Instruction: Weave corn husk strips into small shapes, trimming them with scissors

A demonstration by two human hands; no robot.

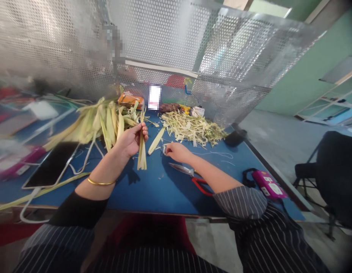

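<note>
Along the near edge of the blue bench (153, 197), toward its left corner, a long pale strip (42, 192) lies slantwise, with a black-screened phone (52, 165) and its white cable (28, 208) beside it. Near the right edge sits a magenta device (269, 184) with a black strap. Red-handled scissors (203, 185) lie right of the middle, partly under the right forearm, blades pointing to the far left. Farther in, the left hand (129, 141) grips a bundle of husk strips (142, 155) between thumb and curled fingers; the bundle passes through the grasp, its flat ends hanging below the fingers toward the near edge and its narrower ends rising above them toward the far edge, so its long axis runs roughly square to the near edge. The right hand (177, 152), just across from it, is closed at the fingertips on a small whitish thing (164, 149), perhaps thread, though it is too small to be sure. A single husk leaf (156, 141) lies between the hands, slanting away to the right. Beyond, whole husks (107, 119) heap to the left and shredded husk (193, 127) to the right, before a perforated metal screen (161, 34).
</note>
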